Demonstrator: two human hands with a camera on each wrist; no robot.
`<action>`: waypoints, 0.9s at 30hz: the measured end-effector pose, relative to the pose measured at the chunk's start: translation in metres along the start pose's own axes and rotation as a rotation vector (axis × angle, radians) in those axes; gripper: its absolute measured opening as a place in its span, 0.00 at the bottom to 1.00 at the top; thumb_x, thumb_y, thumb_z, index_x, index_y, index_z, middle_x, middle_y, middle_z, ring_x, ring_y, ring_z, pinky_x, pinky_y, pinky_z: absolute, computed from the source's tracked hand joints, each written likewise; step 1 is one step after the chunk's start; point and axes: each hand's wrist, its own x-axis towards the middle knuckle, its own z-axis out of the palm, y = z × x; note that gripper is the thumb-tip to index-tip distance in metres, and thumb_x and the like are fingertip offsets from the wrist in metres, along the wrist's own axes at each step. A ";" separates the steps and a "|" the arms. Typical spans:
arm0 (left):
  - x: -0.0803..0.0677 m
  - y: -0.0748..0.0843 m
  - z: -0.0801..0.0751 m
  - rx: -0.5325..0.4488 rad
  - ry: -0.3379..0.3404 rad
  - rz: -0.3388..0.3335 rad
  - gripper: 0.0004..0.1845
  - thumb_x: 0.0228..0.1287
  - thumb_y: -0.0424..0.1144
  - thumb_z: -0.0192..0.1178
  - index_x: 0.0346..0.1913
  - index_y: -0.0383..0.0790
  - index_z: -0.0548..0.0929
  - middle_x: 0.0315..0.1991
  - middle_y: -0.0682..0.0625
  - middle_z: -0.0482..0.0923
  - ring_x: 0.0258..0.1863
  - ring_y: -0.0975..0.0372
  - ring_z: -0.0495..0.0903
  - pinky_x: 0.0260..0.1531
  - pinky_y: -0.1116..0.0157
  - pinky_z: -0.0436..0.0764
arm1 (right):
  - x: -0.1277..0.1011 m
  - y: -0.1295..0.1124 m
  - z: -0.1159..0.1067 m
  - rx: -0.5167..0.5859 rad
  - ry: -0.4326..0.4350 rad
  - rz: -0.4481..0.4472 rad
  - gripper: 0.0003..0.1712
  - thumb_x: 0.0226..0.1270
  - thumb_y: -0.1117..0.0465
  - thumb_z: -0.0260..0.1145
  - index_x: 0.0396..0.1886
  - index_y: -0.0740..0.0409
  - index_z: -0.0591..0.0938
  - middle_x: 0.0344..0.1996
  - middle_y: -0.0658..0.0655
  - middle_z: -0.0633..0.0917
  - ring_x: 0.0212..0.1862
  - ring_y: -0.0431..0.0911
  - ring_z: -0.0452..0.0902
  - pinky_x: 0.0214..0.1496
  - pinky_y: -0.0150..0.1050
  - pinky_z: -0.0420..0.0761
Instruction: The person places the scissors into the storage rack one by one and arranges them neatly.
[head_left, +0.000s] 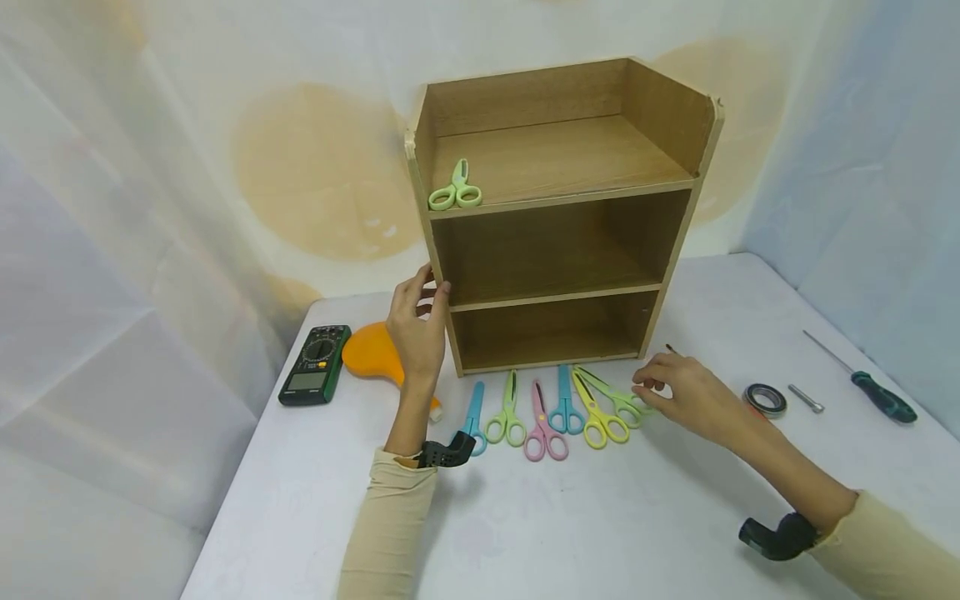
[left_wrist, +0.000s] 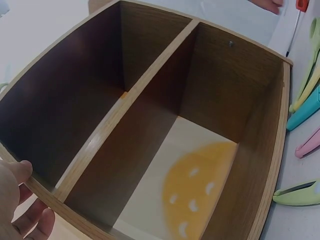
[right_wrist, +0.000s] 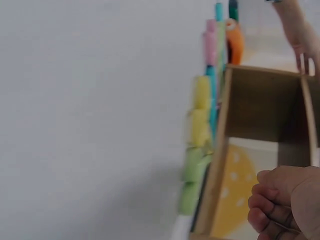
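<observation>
A wooden shelf unit stands toward the back of the table. My left hand grips its left side panel; in the left wrist view the thumb lies on the edge, other fingers outside. Green scissors lie on the top tier. Before the unit, a row holds blue scissors, green scissors, pink scissors, more blue scissors, yellow scissors and green scissors. My right hand, fingers loosely curled and holding nothing visible, hovers near the rightmost green pair.
At left lie a green-and-black multimeter and an orange paddle-shaped object, partly hidden by my left arm. To the right are a black ring, a metal bolt and a green-handled screwdriver. A red-handled tool shows near the unit.
</observation>
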 end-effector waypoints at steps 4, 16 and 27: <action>0.000 0.001 0.000 -0.001 -0.003 -0.001 0.18 0.64 0.25 0.66 0.57 0.26 0.82 0.47 0.32 0.81 0.38 0.44 0.84 0.35 0.47 0.84 | -0.005 0.011 0.010 -0.023 -0.025 0.027 0.09 0.59 0.64 0.75 0.40 0.59 0.88 0.33 0.49 0.83 0.36 0.45 0.79 0.35 0.40 0.82; 0.001 0.000 -0.001 0.009 0.000 0.001 0.18 0.64 0.25 0.65 0.57 0.25 0.82 0.47 0.32 0.81 0.38 0.44 0.84 0.35 0.47 0.84 | -0.004 0.032 0.034 -0.104 -0.071 0.116 0.08 0.59 0.61 0.76 0.34 0.61 0.89 0.27 0.49 0.83 0.32 0.45 0.79 0.34 0.43 0.82; 0.001 -0.001 -0.001 0.004 0.001 -0.002 0.18 0.64 0.25 0.65 0.57 0.25 0.82 0.46 0.33 0.81 0.39 0.44 0.84 0.35 0.47 0.84 | -0.002 0.027 0.024 0.035 -0.075 0.245 0.06 0.56 0.63 0.72 0.27 0.62 0.86 0.21 0.49 0.80 0.25 0.43 0.71 0.24 0.36 0.72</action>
